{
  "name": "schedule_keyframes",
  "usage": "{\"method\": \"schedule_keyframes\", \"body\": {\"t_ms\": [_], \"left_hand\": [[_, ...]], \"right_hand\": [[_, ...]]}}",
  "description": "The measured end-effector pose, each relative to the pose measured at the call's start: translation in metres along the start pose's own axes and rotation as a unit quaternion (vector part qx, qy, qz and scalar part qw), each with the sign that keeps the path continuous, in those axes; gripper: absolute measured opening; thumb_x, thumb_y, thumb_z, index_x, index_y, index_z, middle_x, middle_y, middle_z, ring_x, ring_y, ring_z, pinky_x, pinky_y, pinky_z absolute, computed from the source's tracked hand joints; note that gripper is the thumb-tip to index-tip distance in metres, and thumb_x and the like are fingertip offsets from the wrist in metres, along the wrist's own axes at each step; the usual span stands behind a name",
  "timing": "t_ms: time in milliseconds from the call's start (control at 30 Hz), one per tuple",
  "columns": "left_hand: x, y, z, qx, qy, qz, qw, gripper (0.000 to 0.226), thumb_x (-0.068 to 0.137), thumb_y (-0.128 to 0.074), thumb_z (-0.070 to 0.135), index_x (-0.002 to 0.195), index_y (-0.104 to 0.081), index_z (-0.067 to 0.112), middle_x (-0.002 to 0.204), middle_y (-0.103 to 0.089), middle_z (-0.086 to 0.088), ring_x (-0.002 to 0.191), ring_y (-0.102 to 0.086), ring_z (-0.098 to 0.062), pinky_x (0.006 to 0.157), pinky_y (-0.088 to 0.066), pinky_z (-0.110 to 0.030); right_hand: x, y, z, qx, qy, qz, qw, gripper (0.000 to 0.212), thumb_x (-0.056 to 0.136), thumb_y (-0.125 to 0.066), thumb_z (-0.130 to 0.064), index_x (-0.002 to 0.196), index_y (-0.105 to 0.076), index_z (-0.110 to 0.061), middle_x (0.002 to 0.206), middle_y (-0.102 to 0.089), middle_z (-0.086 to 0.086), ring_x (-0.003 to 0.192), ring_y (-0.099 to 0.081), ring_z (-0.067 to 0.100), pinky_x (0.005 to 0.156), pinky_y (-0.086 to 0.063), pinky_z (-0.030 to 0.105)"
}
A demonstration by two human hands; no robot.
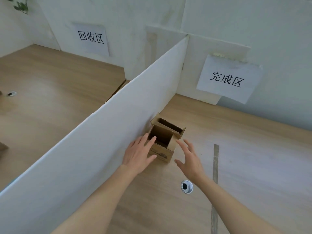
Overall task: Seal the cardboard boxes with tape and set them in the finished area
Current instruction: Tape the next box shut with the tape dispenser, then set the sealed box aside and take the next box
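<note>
Cardboard box (164, 142) flanked by open left hand (138, 153), right hand (190, 160).

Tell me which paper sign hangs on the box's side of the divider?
The white paper sign reading 完成区, right of the white divider board; the other hangs left.

A white divider board (108, 132) cuts across my wooden table (253, 149), with a metal cable grommet (186, 186) and a grey strip (215, 174) on my side — beyond it another grommet (11, 93), two paper signs (92, 39) (228, 80), and some green leaves (21, 5).
</note>
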State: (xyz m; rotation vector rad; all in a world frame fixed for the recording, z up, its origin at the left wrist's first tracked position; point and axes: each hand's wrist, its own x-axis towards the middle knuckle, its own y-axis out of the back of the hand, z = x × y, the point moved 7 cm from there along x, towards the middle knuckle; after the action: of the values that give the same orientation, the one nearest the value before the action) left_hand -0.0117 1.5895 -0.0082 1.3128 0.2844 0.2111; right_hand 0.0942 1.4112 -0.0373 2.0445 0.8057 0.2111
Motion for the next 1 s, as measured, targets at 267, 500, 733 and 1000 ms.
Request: {"method": "schedule_keyframes", "body": {"t_ms": [267,500,733,1000], "left_hand": [[-0.032,0.078,0.103,0.039,-0.045,0.026,0.998,0.072,0.099,-0.043,0.059,0.159,-0.016,0.032,0.167,-0.015,-0.001,0.153,-0.012,-0.019,0.123,-0.011,-0.037],[-0.091,0.158,0.303,0.047,-0.125,0.090,0.987,0.075,0.097,-0.046,0.060,0.159,-0.016,0.029,0.166,-0.017,-0.003,0.152,-0.016,-0.020,0.122,-0.013,-0.037],[-0.213,0.173,0.571,-0.023,-0.215,0.116,0.969,0.079,0.093,-0.050,0.065,0.158,-0.021,0.030,0.166,-0.019,-0.001,0.152,-0.018,-0.018,0.122,-0.016,-0.035],[-0.379,0.139,0.873,-0.046,-0.381,0.077,0.920,0.082,0.092,-0.050,0.067,0.159,-0.019,0.031,0.166,-0.017,-0.001,0.152,-0.018,-0.018,0.122,-0.016,-0.035]], "right_hand": [[-0.075,0.132,-0.007,-0.064,-0.002,0.043,0.997,0.077,0.095,-0.063,-0.047,0.158,-0.019,-0.043,0.165,-0.021,-0.013,0.145,-0.038,0.017,0.105,-0.045,0.038],[-0.228,0.313,0.025,-0.126,-0.019,0.144,0.981,0.083,0.088,-0.062,-0.063,0.157,-0.019,-0.046,0.165,-0.023,-0.015,0.150,-0.026,0.010,0.113,-0.036,0.034],[-0.492,0.464,0.139,-0.201,-0.117,0.229,0.945,0.079,0.091,-0.054,-0.069,0.158,-0.021,-0.043,0.167,-0.019,-0.009,0.153,-0.021,0.013,0.122,-0.022,0.034],[-0.815,0.571,0.292,-0.206,-0.298,0.286,0.887,0.077,0.092,-0.050,-0.069,0.158,-0.023,-0.040,0.167,-0.021,-0.009,0.150,-0.028,0.019,0.119,-0.028,0.040]]}}
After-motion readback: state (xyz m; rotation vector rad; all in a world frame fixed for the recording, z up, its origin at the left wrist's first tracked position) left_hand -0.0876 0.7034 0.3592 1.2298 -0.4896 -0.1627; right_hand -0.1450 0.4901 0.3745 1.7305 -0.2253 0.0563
